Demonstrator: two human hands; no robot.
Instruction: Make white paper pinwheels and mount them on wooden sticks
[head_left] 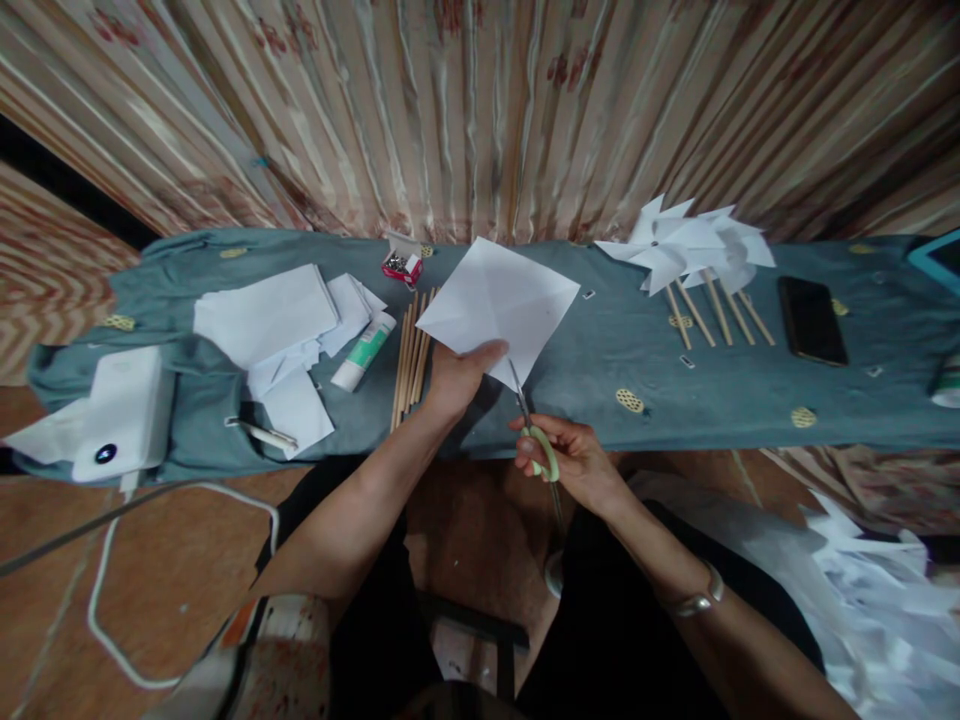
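Observation:
My left hand (463,378) grips a square sheet of white paper (499,295) near its front corner, thumb on top and fingers underneath. Faint crease lines cross the sheet, which is held over the cloth with one corner toward me. In my right hand (566,455) is a pair of scissors (541,450) with pale green handles. Their blades lie at the paper's near corner and point toward its middle. How far they have cut in is too small to tell. Just left of my left hand lie several thin wooden sticks (409,360).
Left on the blue-green cloth (600,400) are a paper stack (262,310), a glue stick (364,352), a pen (262,433), a white device (124,410) with a cable, and a red box of pins (403,262). Right are paper pinwheels (682,245) and a phone (812,320). More pinwheels (877,580) lie lower right.

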